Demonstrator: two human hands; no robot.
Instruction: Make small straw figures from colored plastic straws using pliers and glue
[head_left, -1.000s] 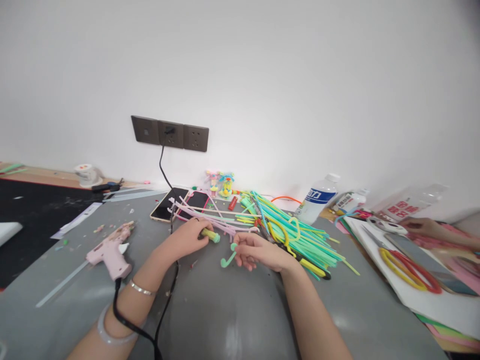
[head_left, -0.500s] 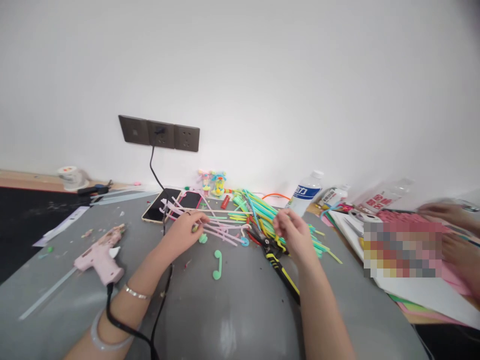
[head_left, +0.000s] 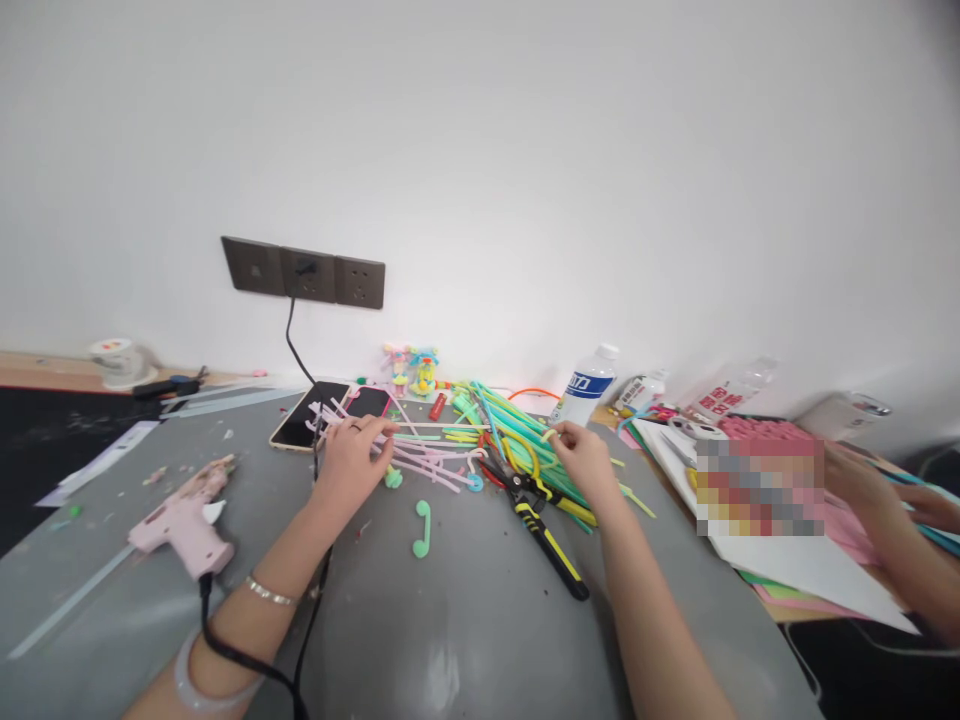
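My left hand [head_left: 355,458] lies over pale pink plastic sticks [head_left: 431,468], thumb and fingers apart and loosely bent. No object shows clearly between them. A small mint-green piece [head_left: 393,478] lies beside its fingertips. My right hand [head_left: 586,460] is at the right side of a heap of green and yellow plastic sticks [head_left: 517,415], its thumb and forefinger pinching a pale yellow piece [head_left: 550,436]. Between the hands lie pliers [head_left: 551,550] with black and yellow handles. Nearer to me is a mint-green piece with two round ends [head_left: 423,530].
A pink glue gun [head_left: 184,520] with its black cord lies left, the cord running past my left forearm. Phones [head_left: 311,415], two small figures [head_left: 422,370] and a water bottle [head_left: 585,385] stand or lie near the wall. Another person's hands [head_left: 855,485] are over papers [head_left: 780,555] at right.
My right hand has lowered onto the green and yellow sticks and now pinches a pale yellow piece. My left hand's fingers look more parted. The whole view has shifted slightly.
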